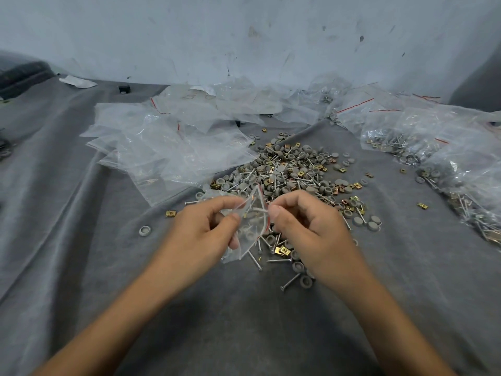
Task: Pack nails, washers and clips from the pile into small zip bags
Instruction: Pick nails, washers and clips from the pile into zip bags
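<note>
Head view: two bare forearms reach in from the bottom of frame over a grey cloth point(81, 267); scuffed pale wall point(244, 36) across the top.
Upper left: dark bulky thing point(21, 74) at the frame edge, can't tell what. White paper scrap point(77, 81) just right of it, then a small black block point(124, 89).
Left-centre: loose heap of empty clear bags point(168, 147) w/ red seal strips, lying flat and overlapping; its right edge reaches the pile.
Lower left of centre: one stray grey washer point(145, 230) and one stray gold clip point(170, 213) on the cloth, apart from each other.
Left hand point(206, 229): thumb + forefinger pinching the left side of the small zip bag; other fingers curled under.
Small zip bag point(250, 226): centre of frame, held up between both hands above the near end of the pile, mouth w/ red strip toward the right hand. Grey washers show through the plastic.
Right hand point(306, 226): thumb + forefinger pressed together at the bag's mouth edge; can't tell if a nail is betw. them. Other fingers curled in.
Pile point(292, 172): centre, mixed nails, grey washers, gold clips, spreading down under the hands.
Right side: filled bags point(433, 147) heaped along the right edge, nails and washers inside.
</note>
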`<state>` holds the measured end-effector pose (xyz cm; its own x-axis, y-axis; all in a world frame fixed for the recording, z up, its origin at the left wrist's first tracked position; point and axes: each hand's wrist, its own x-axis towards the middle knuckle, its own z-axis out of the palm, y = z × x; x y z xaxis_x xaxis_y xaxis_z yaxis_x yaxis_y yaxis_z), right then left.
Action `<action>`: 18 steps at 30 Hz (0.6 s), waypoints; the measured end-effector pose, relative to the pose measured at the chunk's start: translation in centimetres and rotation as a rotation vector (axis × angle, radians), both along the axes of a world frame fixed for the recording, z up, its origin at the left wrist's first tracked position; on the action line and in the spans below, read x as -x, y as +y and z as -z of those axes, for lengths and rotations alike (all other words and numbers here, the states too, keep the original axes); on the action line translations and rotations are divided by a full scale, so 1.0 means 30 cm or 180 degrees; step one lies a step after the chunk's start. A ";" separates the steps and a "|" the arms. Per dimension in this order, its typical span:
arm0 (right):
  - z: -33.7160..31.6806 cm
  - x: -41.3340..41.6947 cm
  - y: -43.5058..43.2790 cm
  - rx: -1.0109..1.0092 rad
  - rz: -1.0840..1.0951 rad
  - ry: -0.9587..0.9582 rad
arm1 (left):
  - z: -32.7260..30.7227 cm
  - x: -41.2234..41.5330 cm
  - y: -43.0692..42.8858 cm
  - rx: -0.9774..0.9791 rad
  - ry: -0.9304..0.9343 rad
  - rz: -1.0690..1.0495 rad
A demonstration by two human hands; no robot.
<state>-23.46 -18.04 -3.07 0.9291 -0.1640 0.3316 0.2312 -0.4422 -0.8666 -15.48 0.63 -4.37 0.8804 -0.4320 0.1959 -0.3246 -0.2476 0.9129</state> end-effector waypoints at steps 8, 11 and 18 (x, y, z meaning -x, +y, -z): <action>-0.005 -0.004 -0.001 -0.0313 -0.0228 -0.0021 | -0.010 0.000 -0.003 0.0014 0.0026 -0.0045; -0.001 0.002 -0.052 0.0676 -0.0082 0.0266 | -0.008 -0.004 0.005 0.0027 0.0026 -0.0044; 0.011 0.003 -0.063 0.2557 -0.0065 0.1188 | -0.013 -0.003 0.009 -0.0006 0.0048 -0.0036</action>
